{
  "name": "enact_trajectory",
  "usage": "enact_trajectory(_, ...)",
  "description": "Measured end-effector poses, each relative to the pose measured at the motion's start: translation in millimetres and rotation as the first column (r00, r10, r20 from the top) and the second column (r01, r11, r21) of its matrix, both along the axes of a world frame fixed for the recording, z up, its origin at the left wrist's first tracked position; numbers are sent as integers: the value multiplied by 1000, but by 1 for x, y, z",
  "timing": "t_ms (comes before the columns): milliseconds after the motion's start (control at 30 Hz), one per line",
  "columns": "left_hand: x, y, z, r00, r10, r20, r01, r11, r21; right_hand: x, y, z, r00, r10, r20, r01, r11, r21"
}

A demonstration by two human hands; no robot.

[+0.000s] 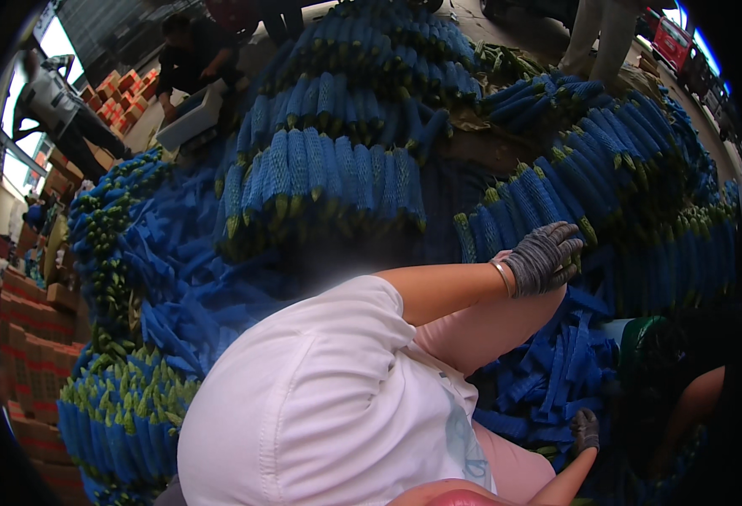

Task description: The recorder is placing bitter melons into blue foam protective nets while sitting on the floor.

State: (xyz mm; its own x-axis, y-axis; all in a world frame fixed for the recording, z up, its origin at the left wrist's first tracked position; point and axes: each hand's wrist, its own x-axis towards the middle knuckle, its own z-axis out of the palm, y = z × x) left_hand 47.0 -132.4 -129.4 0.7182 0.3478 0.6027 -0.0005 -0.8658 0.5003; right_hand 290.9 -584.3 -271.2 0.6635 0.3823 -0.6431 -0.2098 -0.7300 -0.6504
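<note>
- Left hand [544, 257]: in a grey knit glove with a metal bangle [502, 278] at the wrist, it reaches across from my white sleeve [320, 396]; its fingers curl against the green ends of a row of blue-sleeved stem bundles [514, 211]; I cannot tell whether they clasp a stem or only press on it
- Right hand [586, 430]: also gloved, it sits low at the frame's lower right, touching the heap of loose blue strips [548, 371]; it is small and shadowed, so I cannot tell whether it is open or gripping
- Position of the work: the touched row lies right of centre, one of many like rows banked around the heap; a further bank [329, 169] stands well apart, up and to the left
- Step in hand, as I judge it: dressing or sorting a bundle at the row, with the strips kept within reach of the lower hand
- Next move, as I judge it: it calls for a firm pinch on a single bundle without dragging its neighbours, and a clean pick of one strip from the tangle
- Surroundings: red-and-white cartons [33, 329] are stacked at far left; another person [194, 51] bends over a white tray [189, 118] at upper left
</note>
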Motion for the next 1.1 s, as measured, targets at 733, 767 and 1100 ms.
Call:
enact_trajectory(733, -3, 0, 1, 1000, -3, -9, 3, 1000, -17, -2, -2, 1, 1000, -21, 4, 21, 1000, -1)
enact_trajectory(767, -2, -1, 0, 1000, -4, -8, 4, 1000, -18, -2, -2, 1, 1000, -17, 10, 17, 1000, -2)
enact_trajectory(1100, -1, -1, -1, 1000, 5, 7, -5, 1000, -14, 0, -4, -4, 999, -36, 27, 36, 999, 1)
